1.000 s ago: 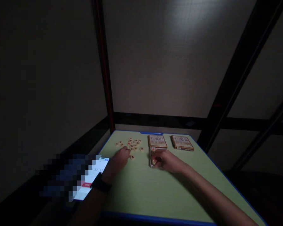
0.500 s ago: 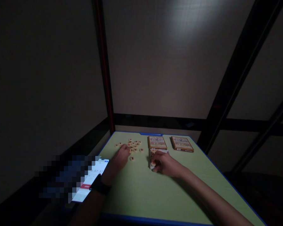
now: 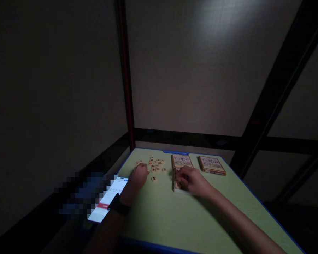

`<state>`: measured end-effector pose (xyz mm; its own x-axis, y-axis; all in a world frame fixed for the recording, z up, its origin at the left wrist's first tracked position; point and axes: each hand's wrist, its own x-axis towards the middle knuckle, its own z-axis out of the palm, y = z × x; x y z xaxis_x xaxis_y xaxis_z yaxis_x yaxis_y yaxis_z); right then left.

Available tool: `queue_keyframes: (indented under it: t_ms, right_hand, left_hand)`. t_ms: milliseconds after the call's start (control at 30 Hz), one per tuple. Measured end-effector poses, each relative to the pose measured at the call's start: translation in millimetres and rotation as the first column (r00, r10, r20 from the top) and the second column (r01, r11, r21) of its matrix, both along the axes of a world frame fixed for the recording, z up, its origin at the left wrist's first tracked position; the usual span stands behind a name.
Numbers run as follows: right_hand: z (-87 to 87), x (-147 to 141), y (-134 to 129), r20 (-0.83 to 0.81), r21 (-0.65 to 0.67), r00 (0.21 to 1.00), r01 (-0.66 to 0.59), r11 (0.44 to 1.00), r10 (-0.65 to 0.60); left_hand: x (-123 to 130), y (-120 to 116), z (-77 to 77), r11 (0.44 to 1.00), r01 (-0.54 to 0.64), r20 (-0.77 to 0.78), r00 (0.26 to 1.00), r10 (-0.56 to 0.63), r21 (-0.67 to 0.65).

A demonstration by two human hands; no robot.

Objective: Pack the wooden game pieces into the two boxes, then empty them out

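Note:
Several round wooden pieces point(image 3: 157, 164) with dark and red characters lie scattered on the left of the green table point(image 3: 159, 208). At their left edge is my left hand point(image 3: 139, 175), its fingers curled together; what they hold, if anything, is hidden. My right hand point(image 3: 189, 179) reaches over a small open white box point(image 3: 180, 191), covering much of it, with some pieces showing inside. The right fingers are bent down into the box, and whether they grip a piece is unclear. One piece point(image 3: 154, 179) lies apart, nearer to me.
Behind the open box lies a flat printed box point(image 3: 182, 161), and a second printed box point(image 3: 212, 165) is to its right. A lit phone point(image 3: 106, 201) stands at the left table edge beside my wristband. Walls rise behind.
The view has shifted, so the table appears farther right. My right hand has moved slightly up over the open box. My left hand has drawn slightly back from the pieces.

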<state>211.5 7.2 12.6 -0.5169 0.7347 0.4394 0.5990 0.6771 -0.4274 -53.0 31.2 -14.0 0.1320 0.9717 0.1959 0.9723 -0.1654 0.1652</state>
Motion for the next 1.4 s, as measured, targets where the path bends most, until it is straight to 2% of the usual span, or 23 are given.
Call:
queue_keyframes:
  t_ms: [100,200,300,367,433,567,767,900,1033,1100,1200,1233,1300,1400]
  right_hand:
    - [15.2,-32.4,22.7,0.124,0.020,0.992,0.035,0.999,-0.037]
    - [27.6,-82.2,50.8,0.409,-0.004,0.908,0.099,0.995,-0.089]
    - [29.5,-127.5,73.2,0.485,-0.006,0.863,0.164,0.986,-0.141]
    - [25.4,-146.5,82.4,0.531,-0.009,0.831,0.199,0.980,-0.164]
    - [19.4,-155.8,87.5,0.569,-0.013,0.805,0.215,0.977,-0.169]
    - [10.5,-157.0,90.0,0.604,-0.021,0.786,0.179,0.984,-0.130]
    - [6.6,-155.8,90.1,0.578,-0.048,0.815,0.089,0.995,-0.045]
    - [10.7,-142.1,91.1,0.473,-0.010,0.879,0.074,0.997,-0.061]
    - [17.5,-97.7,79.8,0.328,0.040,0.942,0.065,0.997,-0.074]
    - [19.4,-67.7,65.1,0.090,0.073,0.996,-0.005,0.997,-0.001]
    - [18.7,-25.8,34.8,-0.126,0.099,0.988,-0.073,0.992,0.085]
    - [17.4,-14.7,24.6,-0.179,0.098,0.978,-0.086,0.991,0.103]
    - [13.1,2.1,7.6,-0.288,0.092,0.950,-0.094,0.991,0.117]
    - [2.8,15.9,-5.7,-0.425,0.070,0.903,-0.031,0.997,0.058]
  left_hand:
    - [2.3,-4.5,5.3,0.997,0.005,-0.037,0.999,-0.008,-0.080]
    - [6.5,-6.6,9.0,0.994,-0.019,-0.027,0.999,0.017,-0.109]
    - [8.0,-6.1,11.7,0.996,-0.060,-0.009,0.998,0.060,-0.063]
    - [6.7,-5.3,12.7,0.998,-0.069,0.008,0.998,0.069,0.006]
    - [4.5,-5.0,12.9,0.994,-0.077,0.037,0.997,0.075,0.079]
    - [1.2,-4.5,11.2,0.975,-0.089,0.149,0.987,0.059,0.204]
    - [-0.7,1.1,5.0,0.915,-0.073,0.340,0.938,-0.072,0.396]
    - [-1.8,2.2,7.1,0.883,-0.059,0.440,0.881,-0.173,0.466]
    - [1.3,-1.2,10.5,0.906,-0.047,0.566,0.794,-0.221,0.420]
    - [7.3,-2.2,11.2,0.931,0.005,0.649,0.716,-0.257,0.364]
    - [24.9,-1.9,15.9,0.958,0.189,0.798,0.532,-0.285,0.216]
    - [32.9,-1.8,19.3,0.946,0.286,0.845,0.458,-0.276,0.153]
    - [50.9,-1.9,28.3,0.871,0.489,0.921,0.318,-0.226,0.045]
    - [76.6,-2.6,39.6,0.767,0.642,0.979,0.166,-0.117,-0.017]
